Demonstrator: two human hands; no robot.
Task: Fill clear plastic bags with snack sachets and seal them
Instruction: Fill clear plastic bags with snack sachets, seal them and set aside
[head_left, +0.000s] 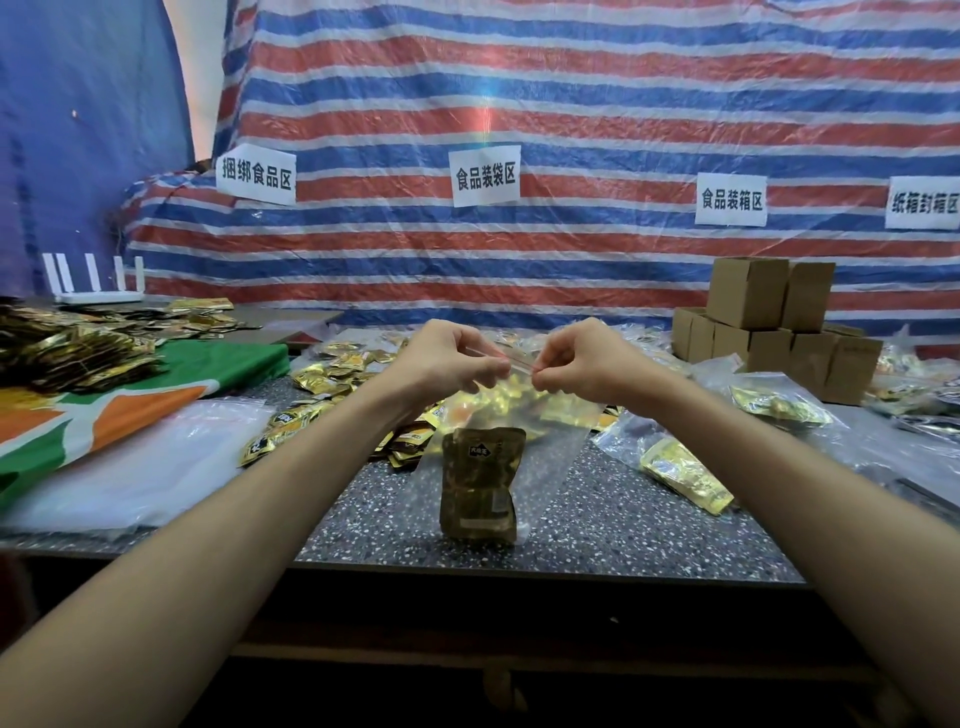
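Clear bag (545, 457) with one dark sachet (480, 483)

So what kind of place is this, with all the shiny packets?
Probably a small food-packing workshop: heaps of gold snack sachets on the table, stacked cardboard boxes, and paper signs on the striped tarp.

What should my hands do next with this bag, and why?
Probably slide the pinching fingers outward along the strip to press it shut. The left hand and right hand both pinch the top edge of the bag, and a sachet already sits at its bottom. Whether the strip between the hands is closed is hard to tell.
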